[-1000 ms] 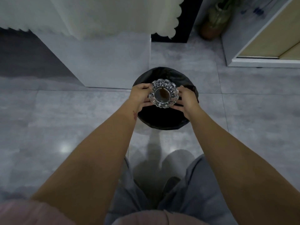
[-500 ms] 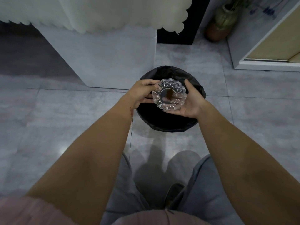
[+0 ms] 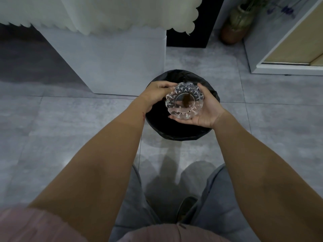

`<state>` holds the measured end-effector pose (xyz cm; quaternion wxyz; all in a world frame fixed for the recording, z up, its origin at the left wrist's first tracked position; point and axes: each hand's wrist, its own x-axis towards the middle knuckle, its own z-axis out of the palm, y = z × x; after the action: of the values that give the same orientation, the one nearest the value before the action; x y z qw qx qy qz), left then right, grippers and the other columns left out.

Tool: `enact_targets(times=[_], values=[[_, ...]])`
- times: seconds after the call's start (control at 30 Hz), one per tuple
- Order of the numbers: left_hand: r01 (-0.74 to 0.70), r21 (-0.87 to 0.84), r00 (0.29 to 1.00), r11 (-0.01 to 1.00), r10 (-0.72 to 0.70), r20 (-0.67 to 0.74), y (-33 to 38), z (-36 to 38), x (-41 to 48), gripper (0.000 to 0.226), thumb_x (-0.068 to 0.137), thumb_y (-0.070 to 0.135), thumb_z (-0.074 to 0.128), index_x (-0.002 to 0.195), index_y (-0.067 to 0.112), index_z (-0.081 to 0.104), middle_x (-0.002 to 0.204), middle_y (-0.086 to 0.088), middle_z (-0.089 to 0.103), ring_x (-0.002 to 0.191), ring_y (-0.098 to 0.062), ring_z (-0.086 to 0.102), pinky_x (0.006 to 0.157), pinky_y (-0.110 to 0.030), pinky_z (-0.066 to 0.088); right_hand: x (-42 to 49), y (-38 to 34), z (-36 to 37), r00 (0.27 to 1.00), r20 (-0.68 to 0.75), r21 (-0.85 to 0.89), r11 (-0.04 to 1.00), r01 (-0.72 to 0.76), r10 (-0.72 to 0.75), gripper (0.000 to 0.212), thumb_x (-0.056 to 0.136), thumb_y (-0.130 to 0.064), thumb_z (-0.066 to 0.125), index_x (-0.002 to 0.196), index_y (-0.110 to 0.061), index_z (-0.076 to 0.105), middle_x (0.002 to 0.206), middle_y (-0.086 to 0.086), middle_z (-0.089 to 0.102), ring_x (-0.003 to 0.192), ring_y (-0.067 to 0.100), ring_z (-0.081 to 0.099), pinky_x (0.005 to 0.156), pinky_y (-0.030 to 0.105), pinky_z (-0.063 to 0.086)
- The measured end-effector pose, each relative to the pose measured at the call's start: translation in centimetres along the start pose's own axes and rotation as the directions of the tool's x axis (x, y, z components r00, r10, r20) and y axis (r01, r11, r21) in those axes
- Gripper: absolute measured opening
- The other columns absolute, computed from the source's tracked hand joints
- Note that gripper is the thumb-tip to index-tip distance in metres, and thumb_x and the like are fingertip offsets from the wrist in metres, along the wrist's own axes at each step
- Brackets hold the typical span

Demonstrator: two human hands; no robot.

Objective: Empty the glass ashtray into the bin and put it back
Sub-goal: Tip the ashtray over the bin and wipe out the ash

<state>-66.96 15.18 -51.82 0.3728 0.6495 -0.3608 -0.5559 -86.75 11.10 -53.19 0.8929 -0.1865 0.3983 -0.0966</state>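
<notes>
I hold the glass ashtray [image 3: 185,100] tilted over the black-lined bin [image 3: 181,135], my right hand [image 3: 206,109] cupping it from below, my left hand [image 3: 157,92] gripping its left rim.

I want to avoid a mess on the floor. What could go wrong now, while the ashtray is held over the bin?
1. The glass ashtray rests mostly in the right hand, with the left hand only at its edge; tipped further, it might slip into the bin.
2. It sits over the bin's near half, so ash might land on the grey floor.
</notes>
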Motion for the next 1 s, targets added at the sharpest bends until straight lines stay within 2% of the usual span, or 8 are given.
enact_targets(times=[0.1, 0.17, 0.3, 0.43, 0.67, 0.77, 0.83, 1.0], values=[[-0.057, 0.101, 0.988, 0.993, 0.071, -0.134, -0.8, 0.0, 0.2, 0.033, 0.096, 0.019, 0.056, 0.127, 0.016, 0.066, 0.129, -0.003, 0.067, 0.12, -0.015, 0.061, 0.109, -0.029, 0.043, -0.1, 0.1, 0.0, 0.999, -0.041, -0.007, 1.0, 0.026, -0.026, 0.082, 0.088, -0.07, 0.05, 0.145, -0.012, 0.053, 0.143, 0.026, 0.058, 0.129, 0.052, 0.055, 0.111, 0.058, 0.043], [-0.09, 0.341, 0.949, 0.936, 0.185, -0.255, -2.1, -0.5, 0.2, 0.037, 0.096, 0.024, 0.054, 0.131, 0.016, 0.063, 0.135, -0.004, 0.063, 0.127, -0.019, 0.055, 0.112, -0.03, 0.038, -0.3, 0.2, -0.1, 0.997, -0.059, 0.018, 0.998, 0.054, -0.053, 0.078, 0.088, -0.068, 0.052, 0.143, -0.013, 0.054, 0.142, 0.024, 0.059, 0.129, 0.051, 0.056, 0.109, 0.06, 0.043], [0.047, 0.815, 0.924, 0.578, 0.285, -0.256, -6.0, -1.6, -0.4, 0.06, 0.101, 0.039, 0.039, 0.153, 0.012, 0.028, 0.161, -0.012, 0.025, 0.151, -0.031, 0.019, 0.123, -0.044, 0.014, -0.5, 0.2, -0.1, 0.992, -0.096, 0.069, 0.994, 0.089, -0.082, 0.074, 0.088, -0.064, 0.054, 0.141, -0.014, 0.057, 0.142, 0.023, 0.06, 0.131, 0.049, 0.054, 0.108, 0.062, 0.043], [0.104, 0.886, 0.964, 0.451, 0.172, -0.201, -8.5, -1.6, -1.1, 0.07, 0.103, 0.044, 0.024, 0.156, 0.008, -0.002, 0.165, -0.011, -0.009, 0.153, -0.025, -0.009, 0.125, -0.044, 0.001, -0.2, 0.1, 0.2, 0.984, -0.144, 0.023, 0.993, 0.112, -0.108, 0.069, 0.088, -0.063, 0.053, 0.135, -0.014, 0.062, 0.138, 0.02, 0.064, 0.129, 0.043, 0.058, 0.112, 0.059, 0.041], [0.1, 0.907, 0.951, 0.409, 0.23, -0.208, -9.7, -1.4, -1.2, 0.068, 0.103, 0.043, 0.018, 0.156, 0.007, -0.007, 0.165, -0.011, -0.012, 0.153, -0.025, -0.009, 0.125, -0.042, 0.001, 1.6, -0.3, 1.4, 0.926, -0.296, -0.301, 0.943, 0.145, -0.237, 0.06, 0.085, -0.06, 0.062, 0.127, -0.017, 0.065, 0.124, 0.01, 0.07, 0.117, 0.03, 0.064, 0.101, 0.043, 0.051], [0.09, 0.884, 0.944, 0.459, 0.242, -0.222, -9.8, -1.3, -1.1, 0.068, 0.103, 0.041, 0.021, 0.156, 0.007, -0.005, 0.165, -0.01, -0.009, 0.154, -0.025, -0.007, 0.125, -0.043, 0.003, 2.5, 0.1, 2.2, 0.841, -0.372, -0.637, 0.767, 0.077, -0.394, 0.065, 0.081, -0.06, 0.066, 0.126, -0.013, 0.06, 0.118, 0.006, 0.069, 0.114, 0.034, 0.065, 0.092, 0.039, 0.054], [0.088, 0.876, 0.942, 0.475, 0.246, -0.229, -9.8, -1.3, -1.0, 0.067, 0.103, 0.039, 0.022, 0.156, 0.008, -0.005, 0.166, -0.009, -0.009, 0.154, -0.024, -0.007, 0.126, -0.042, 0.003, 3.2, 0.7, 2.3, 0.747, -0.41, -0.831, 0.553, -0.068, -0.524, 0.088, 0.07, -0.067, 0.07, 0.141, -0.023, 0.041, 0.134, 0.005, 0.055, 0.128, 0.033, 0.051, 0.104, 0.042, 0.046], [0.089, 0.866, 0.938, 0.493, 0.25, -0.239, -9.9, -1.2, -0.9, 0.065, 0.104, 0.038, 0.021, 0.156, 0.009, -0.005, 0.166, -0.007, -0.01, 0.154, -0.023, -0.008, 0.126, -0.042, 0.003, 3.7, 3.0, 2.2, 0.603, -0.07, -0.957, -0.117, -0.265, -0.794, 0.104, 0.067, -0.067, 0.071, 0.151, -0.021, 0.03, 0.152, 0.017, 0.034, 0.136, 0.042, 0.034, 0.112, 0.051, 0.032]])
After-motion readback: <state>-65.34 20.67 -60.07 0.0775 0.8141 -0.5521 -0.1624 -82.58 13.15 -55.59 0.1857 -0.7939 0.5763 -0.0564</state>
